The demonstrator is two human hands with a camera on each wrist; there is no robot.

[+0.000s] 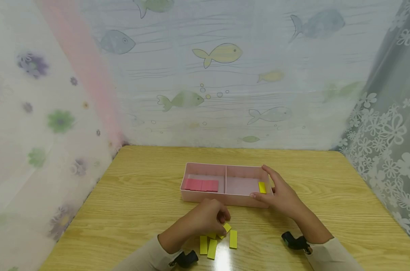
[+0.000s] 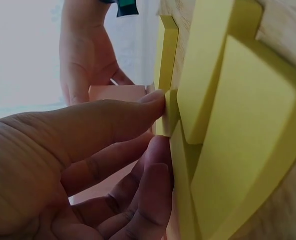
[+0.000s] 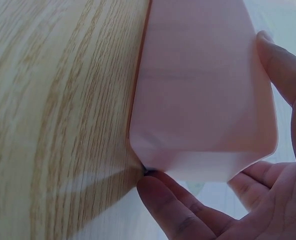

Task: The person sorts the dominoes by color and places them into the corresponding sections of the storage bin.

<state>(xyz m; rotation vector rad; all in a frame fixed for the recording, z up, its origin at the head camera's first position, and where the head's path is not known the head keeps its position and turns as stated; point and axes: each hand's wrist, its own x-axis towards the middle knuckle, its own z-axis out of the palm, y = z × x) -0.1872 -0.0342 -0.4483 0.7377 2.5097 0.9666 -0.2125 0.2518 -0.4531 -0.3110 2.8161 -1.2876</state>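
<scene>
A pink two-compartment box stands on the table, several pink tiles in its left compartment. One yellow tile lies at the right end of the other compartment. My right hand grips the box's right end, thumb over the front rim and fingers around the end wall. In front of the box, my left hand pinches a small yellow tile between thumb and fingertip, among several loose yellow tiles. Part of that pile is hidden under the left hand.
The wooden table reaches back to a fish-printed curtain. Patterned fabric hangs along both sides. A separate yellow tile lies right of the pile. A black camera sits on the left wrist, another on the right.
</scene>
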